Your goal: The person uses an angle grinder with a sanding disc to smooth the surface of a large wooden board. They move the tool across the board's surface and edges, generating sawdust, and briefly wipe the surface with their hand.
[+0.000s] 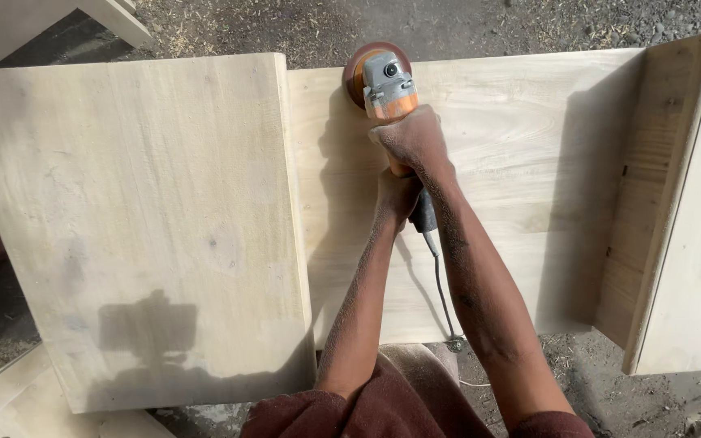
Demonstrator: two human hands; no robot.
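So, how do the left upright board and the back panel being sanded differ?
The left upright board stands nearer the camera and lies mostly in sun; the back panel sits deeper and carries shadows at both ends. The board is untouched, while the panel has the sander on it, held by the right hand and left hand. Both are pale bare wood.

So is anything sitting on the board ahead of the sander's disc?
Nothing visible does. Both hands, right hand and left hand, grip the sander at the far edge of the bare inner board; only its cord trails behind.
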